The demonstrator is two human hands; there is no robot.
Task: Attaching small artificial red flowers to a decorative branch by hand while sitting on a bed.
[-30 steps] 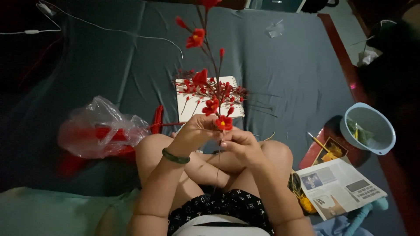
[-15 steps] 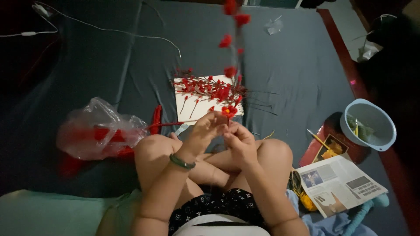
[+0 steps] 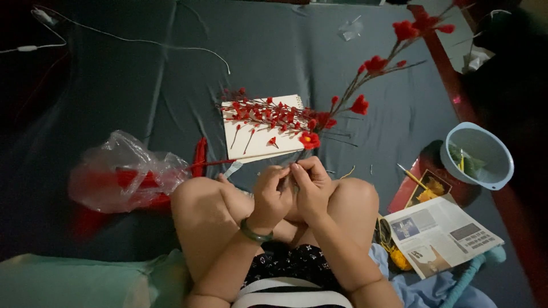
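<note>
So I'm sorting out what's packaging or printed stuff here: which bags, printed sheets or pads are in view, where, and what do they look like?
Clear plastic bag: left of the knees, crumpled, red items inside.
Printed sheet: lower right, white, grey blocks and small pictures.
Card with yellow flower picture: just above that sheet, dark.
Spiral pad: centre, beyond the hands, white, red flower sprigs lying on it.

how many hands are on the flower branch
2: the left hand and the right hand meet at the lower end of the red flower branch, above the knees.
</note>
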